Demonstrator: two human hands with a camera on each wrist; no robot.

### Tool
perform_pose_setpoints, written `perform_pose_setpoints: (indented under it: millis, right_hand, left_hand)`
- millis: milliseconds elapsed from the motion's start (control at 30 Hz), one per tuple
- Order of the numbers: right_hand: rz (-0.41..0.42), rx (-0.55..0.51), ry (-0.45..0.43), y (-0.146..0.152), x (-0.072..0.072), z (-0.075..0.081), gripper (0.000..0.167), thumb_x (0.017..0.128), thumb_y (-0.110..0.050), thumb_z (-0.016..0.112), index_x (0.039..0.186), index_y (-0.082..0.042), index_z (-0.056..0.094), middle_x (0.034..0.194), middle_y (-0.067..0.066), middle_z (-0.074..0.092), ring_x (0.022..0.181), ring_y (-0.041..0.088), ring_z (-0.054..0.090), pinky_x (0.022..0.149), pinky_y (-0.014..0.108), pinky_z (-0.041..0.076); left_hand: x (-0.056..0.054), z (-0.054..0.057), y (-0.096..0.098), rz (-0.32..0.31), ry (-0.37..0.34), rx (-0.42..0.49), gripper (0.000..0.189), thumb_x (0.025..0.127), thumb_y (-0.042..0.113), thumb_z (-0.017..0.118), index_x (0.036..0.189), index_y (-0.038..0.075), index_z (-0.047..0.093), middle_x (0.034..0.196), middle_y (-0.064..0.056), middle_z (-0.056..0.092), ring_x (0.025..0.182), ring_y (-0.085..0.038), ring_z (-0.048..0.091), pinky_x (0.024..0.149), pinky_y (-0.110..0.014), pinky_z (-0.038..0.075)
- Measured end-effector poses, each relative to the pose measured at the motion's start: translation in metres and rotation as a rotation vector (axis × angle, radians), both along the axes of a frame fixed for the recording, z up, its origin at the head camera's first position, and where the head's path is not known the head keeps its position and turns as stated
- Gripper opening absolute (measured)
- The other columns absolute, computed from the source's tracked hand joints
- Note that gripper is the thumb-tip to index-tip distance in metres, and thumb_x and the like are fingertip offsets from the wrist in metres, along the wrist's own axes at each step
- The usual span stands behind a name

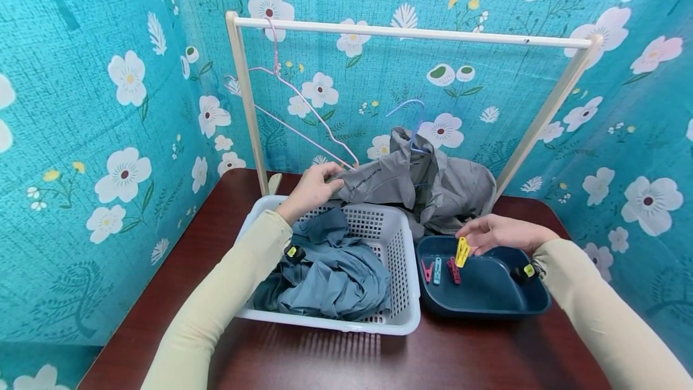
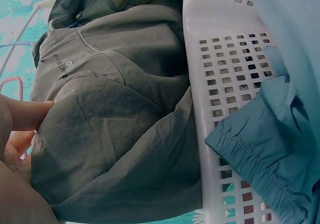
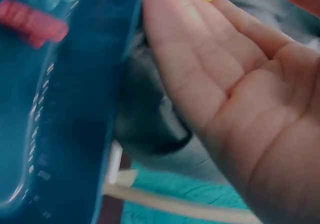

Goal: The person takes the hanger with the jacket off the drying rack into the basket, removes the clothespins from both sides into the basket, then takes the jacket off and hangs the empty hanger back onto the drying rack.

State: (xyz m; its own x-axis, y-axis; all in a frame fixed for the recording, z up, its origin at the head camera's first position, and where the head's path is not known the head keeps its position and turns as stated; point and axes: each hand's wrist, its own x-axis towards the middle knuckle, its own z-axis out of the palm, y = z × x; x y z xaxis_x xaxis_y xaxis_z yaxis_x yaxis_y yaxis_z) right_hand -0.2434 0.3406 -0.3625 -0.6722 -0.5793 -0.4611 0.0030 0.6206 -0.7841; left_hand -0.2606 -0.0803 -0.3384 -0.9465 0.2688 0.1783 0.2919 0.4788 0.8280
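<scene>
A grey jacket (image 1: pixel 460 185) hangs limply on a blue hanger (image 1: pixel 417 114) behind the containers, with small dark lettering on the cloth. My left hand (image 1: pixel 314 189) pinches the jacket's left end between thumb and fingers; in the left wrist view the grey fabric (image 2: pixel 115 129) drapes down from that grip beside the basket. Above the dark blue tub (image 1: pixel 487 312), my right hand (image 1: pixel 500 235) pinches a yellow clothespin (image 1: pixel 462 251). Red and light blue clothespins (image 1: pixel 437 271) lie in the tub's left part. Only the clothespin's tip shows in the right wrist view.
A white perforated basket (image 1: pixel 410 263) holds crumpled blue-green clothing (image 1: pixel 335 275). Over everything stands a wooden rack with a white rail (image 1: pixel 411 32); a pink hanger (image 1: pixel 276 68) hangs at its left. The dark red table (image 1: pixel 303 360) is backed by flowered turquoise cloth.
</scene>
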Motion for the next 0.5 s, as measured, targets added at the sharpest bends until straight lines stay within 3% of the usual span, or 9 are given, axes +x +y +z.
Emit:
perform_pose_setpoints:
  millis: [233,500]
  right_hand:
    - [-0.061,0.111,-0.087,0.008,-0.008,-0.027,0.046,0.091,-0.01,0.058,0.127,0.015,0.046,0.101,0.013,0.063,0.095,0.033,0.061,0.085,0.042,0.05]
    - [-0.047,0.253,-0.124,0.011,-0.012,-0.046,0.032,0.092,-0.012,0.057,0.118,0.007,0.056,0.103,0.011,0.063,0.094,0.026,0.062,0.085,0.043,0.05]
  left_hand:
    - [0.001,-0.001,0.001,-0.005,-0.002,-0.004,0.012,0.096,0.013,0.058,0.105,0.014,0.065,0.104,-0.002,0.062,0.08,-0.02,0.049,0.065,-0.033,0.04]
    - [0.001,-0.001,0.002,-0.006,0.011,-0.007,0.01,0.095,0.013,0.058,0.103,0.014,0.066,0.101,-0.003,0.062,0.076,-0.02,0.048,0.061,-0.032,0.037]
